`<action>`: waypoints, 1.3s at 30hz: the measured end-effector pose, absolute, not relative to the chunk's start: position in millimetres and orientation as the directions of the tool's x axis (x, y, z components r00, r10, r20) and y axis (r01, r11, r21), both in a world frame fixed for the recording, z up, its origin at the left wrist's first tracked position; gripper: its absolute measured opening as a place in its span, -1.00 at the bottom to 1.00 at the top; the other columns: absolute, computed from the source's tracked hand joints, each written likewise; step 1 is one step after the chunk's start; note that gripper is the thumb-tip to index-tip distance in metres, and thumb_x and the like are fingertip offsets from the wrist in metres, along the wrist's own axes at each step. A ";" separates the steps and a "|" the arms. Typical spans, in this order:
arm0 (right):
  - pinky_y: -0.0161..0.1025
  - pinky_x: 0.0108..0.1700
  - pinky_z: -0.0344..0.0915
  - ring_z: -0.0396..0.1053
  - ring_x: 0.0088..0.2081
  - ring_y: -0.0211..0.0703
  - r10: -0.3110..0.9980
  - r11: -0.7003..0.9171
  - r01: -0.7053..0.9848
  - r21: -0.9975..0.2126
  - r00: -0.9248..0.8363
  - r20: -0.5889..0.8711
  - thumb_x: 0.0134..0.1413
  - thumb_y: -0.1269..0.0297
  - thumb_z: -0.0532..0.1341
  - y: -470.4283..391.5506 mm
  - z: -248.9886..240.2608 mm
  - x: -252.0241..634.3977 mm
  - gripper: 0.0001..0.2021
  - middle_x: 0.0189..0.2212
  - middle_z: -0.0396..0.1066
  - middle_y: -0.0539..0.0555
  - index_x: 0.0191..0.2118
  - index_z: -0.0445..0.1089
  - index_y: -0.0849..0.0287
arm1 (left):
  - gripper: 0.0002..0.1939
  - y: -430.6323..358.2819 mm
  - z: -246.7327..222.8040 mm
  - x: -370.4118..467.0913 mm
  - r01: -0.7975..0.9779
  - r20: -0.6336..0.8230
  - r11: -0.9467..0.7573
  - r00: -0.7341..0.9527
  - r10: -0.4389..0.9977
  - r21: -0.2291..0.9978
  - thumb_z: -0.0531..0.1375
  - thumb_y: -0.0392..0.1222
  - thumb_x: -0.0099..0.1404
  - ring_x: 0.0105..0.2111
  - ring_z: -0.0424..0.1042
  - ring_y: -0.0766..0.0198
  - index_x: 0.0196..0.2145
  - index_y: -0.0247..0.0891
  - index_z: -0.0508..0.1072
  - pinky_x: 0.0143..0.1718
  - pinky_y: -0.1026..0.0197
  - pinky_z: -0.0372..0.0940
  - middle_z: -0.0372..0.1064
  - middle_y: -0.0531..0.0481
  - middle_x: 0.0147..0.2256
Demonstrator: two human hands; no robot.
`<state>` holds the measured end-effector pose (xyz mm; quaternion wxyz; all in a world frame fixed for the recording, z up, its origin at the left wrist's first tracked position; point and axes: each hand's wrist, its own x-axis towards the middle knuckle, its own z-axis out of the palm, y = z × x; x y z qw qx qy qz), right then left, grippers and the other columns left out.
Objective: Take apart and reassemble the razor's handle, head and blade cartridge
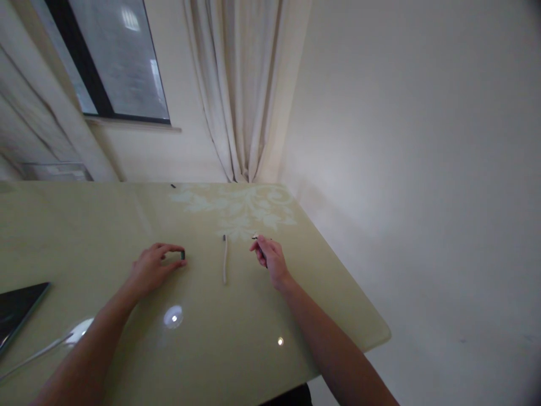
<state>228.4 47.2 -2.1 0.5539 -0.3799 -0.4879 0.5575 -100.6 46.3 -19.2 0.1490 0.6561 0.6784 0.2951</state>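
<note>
My left hand [157,266] pinches a small dark green cylinder [183,255] upright between thumb and fingertips, at or just above the tabletop. To its right lies a slim white toothbrush [225,260], its dark head pointing away from me; neither hand touches it. Beyond its right side, my right hand [271,258] is closed around a thin dark stick [262,254]. A small pale piece [255,235] shows by the fingertips at the stick's far end. Whether it is part of the stick, I cannot tell.
The glossy greenish table [203,338] runs to a rounded corner at right, close to the wall [422,197]. A dark flat device [21,307] and a white cable [38,355] are at left. A small black object [173,185] lies near the far edge.
</note>
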 end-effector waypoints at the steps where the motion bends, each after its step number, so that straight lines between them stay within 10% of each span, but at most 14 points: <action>1: -0.35 -0.59 -0.20 -0.08 -0.63 -0.40 0.985 0.066 -0.251 -0.966 -0.137 0.103 0.09 -0.22 0.35 45.0 -1.9 226.0 -0.50 -0.64 0.10 -0.13 -0.43 0.51 0.21 | -0.50 43.3 -14.8 -88.1 0.752 0.254 -0.113 -0.074 0.964 0.649 0.33 0.20 0.12 -0.24 0.46 0.00 -0.12 -0.19 0.65 -0.12 -0.02 0.39 0.48 -0.17 -0.13; 8: -0.33 -0.57 -0.24 -0.12 -0.62 -0.42 0.918 -0.095 -0.298 -0.950 -0.394 0.031 0.02 0.00 0.48 28.6 0.1 212.8 -0.64 -0.65 0.06 -0.19 -0.24 0.60 0.22 | -0.61 6.0 5.3 9.6 0.438 0.567 -0.556 0.120 0.815 0.706 0.38 0.12 0.29 -0.28 0.37 0.19 0.00 -0.06 0.61 -0.15 0.17 0.33 0.39 0.03 -0.28; 20: -0.33 -0.54 -0.18 -0.07 -0.60 -0.42 0.887 -0.140 -0.367 -0.920 -0.458 0.048 -0.09 0.12 0.51 20.5 0.8 212.2 -0.72 -0.58 0.23 -0.12 -0.37 0.53 0.20 | -0.65 -7.2 1.0 19.4 0.303 0.558 -0.575 0.151 0.816 0.760 0.41 -0.02 0.30 -0.32 0.35 0.25 0.04 0.03 0.61 -0.21 0.22 0.29 0.36 0.07 -0.31; 31: -0.34 -0.49 0.00 0.03 -0.54 -0.33 0.848 0.454 0.140 -0.880 -0.369 0.379 0.06 0.23 0.39 11.1 25.1 229.6 -0.86 -0.55 0.12 -0.13 -0.27 0.55 0.15 | -0.44 -5.5 2.9 16.7 -0.023 -0.069 0.076 0.233 0.970 0.997 0.23 0.32 0.35 -0.46 0.17 0.34 -0.09 -0.26 0.62 -0.42 0.28 0.10 0.27 0.05 -0.40; 39: -0.29 -0.43 0.19 0.25 -0.44 -0.19 0.703 0.699 0.264 -0.665 -0.424 0.571 0.11 0.28 0.35 7.1 20.3 231.0 -0.89 -0.44 0.37 0.03 -0.21 0.55 0.09 | -0.44 -12.3 10.0 18.6 0.028 -0.194 0.199 0.392 0.899 0.980 0.31 0.34 0.24 -0.48 0.06 0.35 -0.23 -0.29 0.62 -0.46 0.30 0.06 0.21 0.06 -0.44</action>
